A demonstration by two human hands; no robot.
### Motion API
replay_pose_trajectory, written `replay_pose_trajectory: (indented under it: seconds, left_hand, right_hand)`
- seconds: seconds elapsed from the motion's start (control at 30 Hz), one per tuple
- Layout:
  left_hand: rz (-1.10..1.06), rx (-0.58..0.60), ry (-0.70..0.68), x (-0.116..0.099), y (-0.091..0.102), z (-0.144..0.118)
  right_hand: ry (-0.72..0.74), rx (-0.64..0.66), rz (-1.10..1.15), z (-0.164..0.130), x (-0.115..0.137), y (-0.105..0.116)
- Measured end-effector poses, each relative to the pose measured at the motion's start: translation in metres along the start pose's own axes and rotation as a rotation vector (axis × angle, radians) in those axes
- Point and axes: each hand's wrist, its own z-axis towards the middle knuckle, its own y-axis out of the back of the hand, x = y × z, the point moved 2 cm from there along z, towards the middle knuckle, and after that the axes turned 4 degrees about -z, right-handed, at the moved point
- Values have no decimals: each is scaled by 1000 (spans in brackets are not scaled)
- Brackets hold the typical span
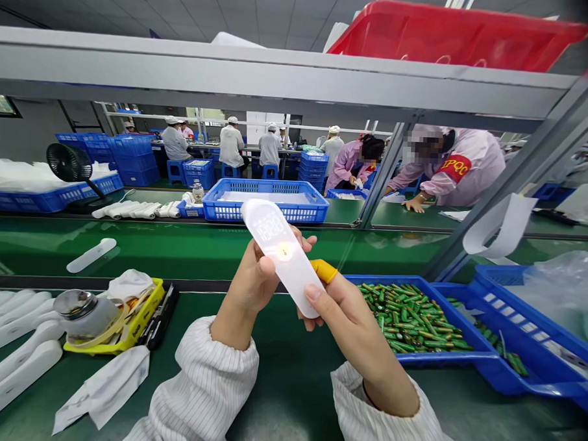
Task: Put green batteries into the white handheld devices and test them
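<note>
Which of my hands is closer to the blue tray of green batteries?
Right. Your right hand is just beside the blue tray of green batteries, holding the white device; your left hand grips it farther away.

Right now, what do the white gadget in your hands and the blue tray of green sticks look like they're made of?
The white gadget looks like smooth, slightly glossy plastic; faint digits and a small light glow through its shell. The blue tray seems to be rigid moulded plastic, with slotted walls and an even colour. The green sticks look like batteries with shiny green wrapping, probably metal underneath, though that part is a guess.
</note>
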Motion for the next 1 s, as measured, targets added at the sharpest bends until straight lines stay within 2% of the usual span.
replay_pose_trajectory:
  seconds: [0.13, 0.3, 0.43, 0.53, 0.63, 0.8, 0.9, 1.0]
  left_hand:
    - [15, -12, 24, 4, 5, 0]
    - [87, -127, 62, 8, 6, 1]
    - [283, -181, 25, 11, 6, 2]
    - [444, -221, 62, 19, 16, 6]
    - [580, -316, 215, 36, 43, 13]
    - [764, -480, 484, 80, 112, 15]
    - [877, -546, 560, 102, 147, 8]
    - [995, -579, 587, 117, 171, -3]
  right_hand:
    - [-7, -49, -107, 1, -4, 3]
    - [-6, -72, -179, 3, -5, 8]
    - [-55, -74, -337, 8, -9, 13]
    - [-145, -5, -518, 11, -18, 27]
    - [-297, 76, -633, 13, -34, 54]
    - [-683, 89, -868, 12, -82, 112]
    - [-837, 33, -953, 8, -111, 138]
    - [-910, 20, -985, 4, -129, 150]
